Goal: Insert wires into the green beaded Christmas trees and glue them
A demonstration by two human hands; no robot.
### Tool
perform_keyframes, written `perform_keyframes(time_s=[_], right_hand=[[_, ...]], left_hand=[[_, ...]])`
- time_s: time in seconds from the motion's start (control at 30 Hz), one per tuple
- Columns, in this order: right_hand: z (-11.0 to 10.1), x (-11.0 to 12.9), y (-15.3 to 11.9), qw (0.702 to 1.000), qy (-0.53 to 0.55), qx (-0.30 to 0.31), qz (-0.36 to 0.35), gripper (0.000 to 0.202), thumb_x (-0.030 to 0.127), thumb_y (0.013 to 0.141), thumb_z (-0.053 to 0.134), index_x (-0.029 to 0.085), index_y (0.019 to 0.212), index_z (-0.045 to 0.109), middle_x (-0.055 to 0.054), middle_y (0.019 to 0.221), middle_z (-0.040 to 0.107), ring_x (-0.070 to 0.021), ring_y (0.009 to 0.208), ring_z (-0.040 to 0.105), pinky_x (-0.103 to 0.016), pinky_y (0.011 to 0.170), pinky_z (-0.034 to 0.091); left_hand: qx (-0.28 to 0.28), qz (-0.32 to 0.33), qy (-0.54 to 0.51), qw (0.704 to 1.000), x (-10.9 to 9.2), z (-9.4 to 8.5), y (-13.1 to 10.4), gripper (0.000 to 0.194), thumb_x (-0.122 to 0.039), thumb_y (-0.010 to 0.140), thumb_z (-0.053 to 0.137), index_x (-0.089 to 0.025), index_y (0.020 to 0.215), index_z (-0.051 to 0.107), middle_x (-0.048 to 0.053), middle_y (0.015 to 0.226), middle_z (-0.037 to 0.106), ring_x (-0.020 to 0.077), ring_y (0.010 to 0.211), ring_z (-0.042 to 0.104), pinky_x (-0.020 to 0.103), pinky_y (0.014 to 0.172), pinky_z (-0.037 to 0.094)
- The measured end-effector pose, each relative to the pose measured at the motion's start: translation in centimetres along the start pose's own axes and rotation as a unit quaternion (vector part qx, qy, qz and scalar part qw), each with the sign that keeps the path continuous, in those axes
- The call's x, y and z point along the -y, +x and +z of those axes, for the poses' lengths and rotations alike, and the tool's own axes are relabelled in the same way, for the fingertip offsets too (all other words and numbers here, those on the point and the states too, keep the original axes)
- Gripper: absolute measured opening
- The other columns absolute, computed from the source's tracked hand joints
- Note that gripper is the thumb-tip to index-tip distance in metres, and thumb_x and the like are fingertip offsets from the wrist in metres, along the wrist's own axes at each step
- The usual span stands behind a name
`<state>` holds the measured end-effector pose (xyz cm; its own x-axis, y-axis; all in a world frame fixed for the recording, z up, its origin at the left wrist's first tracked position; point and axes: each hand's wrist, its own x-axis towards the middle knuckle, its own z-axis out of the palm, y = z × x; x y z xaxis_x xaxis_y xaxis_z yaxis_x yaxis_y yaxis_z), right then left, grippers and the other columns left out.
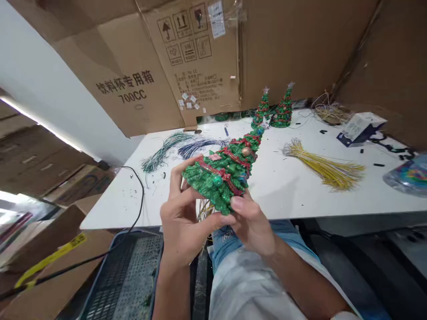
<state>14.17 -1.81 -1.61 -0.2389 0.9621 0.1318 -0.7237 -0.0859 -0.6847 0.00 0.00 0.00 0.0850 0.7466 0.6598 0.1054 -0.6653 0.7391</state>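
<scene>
A small green decorative Christmas tree point(227, 171) with red garlands, coloured balls and a star tip lies tilted in both hands, its tip pointing away to the upper right. My left hand point(187, 213) is closed around the left side of its wide base. At the lower right of the base, my right hand point(251, 218) grips with thumb and fingers. Some thin wires point(204, 209) show beneath the base between the hands; where they lead is hidden.
Two similar trees point(282, 111) stand at the table's back. Yellow wires point(325, 164), green wires point(163, 151) and blue wires point(200, 146) lie in bundles on the white table point(280, 195). A small box point(362, 126) sits right. Cardboard point(200, 58) walls the back; a plastic crate point(126, 271) stands lower left.
</scene>
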Motion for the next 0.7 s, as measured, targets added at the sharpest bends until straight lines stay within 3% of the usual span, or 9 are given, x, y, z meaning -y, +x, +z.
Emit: perform_keyframes(time_s=[0.23,0.37,0.57,0.7], right_hand=[[-0.2,0.0,0.3,0.998,-0.014,0.06,0.005,0.06,0.041,0.087,0.073,0.029,0.144,0.064,-0.006,0.123,0.081,-0.0301,0.112,0.075,-0.043,0.099,0.062],[0.0,0.8,0.4,0.997,-0.009,0.077,0.027,0.053,0.042,0.08,0.071,0.026,0.13,0.071,-0.006,0.11,0.082,-0.0296,0.098,0.074,-0.04,0.082,0.061],[0.2,1.2,0.9,0.994,0.021,0.084,0.06,0.048,0.038,0.07,0.071,0.023,0.115,0.076,-0.004,0.087,0.078,-0.021,0.068,0.061,-0.032,0.061,0.05],[0.2,1.1,0.9,0.993,0.028,0.098,0.064,0.054,0.038,0.071,0.072,0.024,0.123,0.076,-0.005,0.097,0.082,-0.0228,0.075,0.065,-0.032,0.063,0.05]], left_hand=[[0.009,0.024,0.021,0.999,-0.4,-0.3,0.1,0.038,-0.042,0.073,0.104,-0.032,0.106,0.089,0.008,0.156,0.059,0.04,0.147,0.058,0.059,0.124,0.052],[0.012,0.043,0.041,0.998,-0.4,-0.5,0.1,0.034,-0.044,0.074,0.103,-0.031,0.102,0.088,0.007,0.155,0.06,0.0408,0.146,0.059,0.062,0.123,0.053],[0.022,0.073,0.078,0.994,-0.5,-0.6,0.2,0.029,-0.048,0.081,0.098,-0.03,0.1,0.087,0.005,0.158,0.058,0.0363,0.148,0.059,0.055,0.122,0.056],[0.026,0.082,0.104,0.991,-0.7,-0.8,0.3,0.031,-0.055,0.083,0.093,-0.03,0.101,0.086,0.004,0.159,0.058,0.0346,0.151,0.056,0.053,0.123,0.056]])
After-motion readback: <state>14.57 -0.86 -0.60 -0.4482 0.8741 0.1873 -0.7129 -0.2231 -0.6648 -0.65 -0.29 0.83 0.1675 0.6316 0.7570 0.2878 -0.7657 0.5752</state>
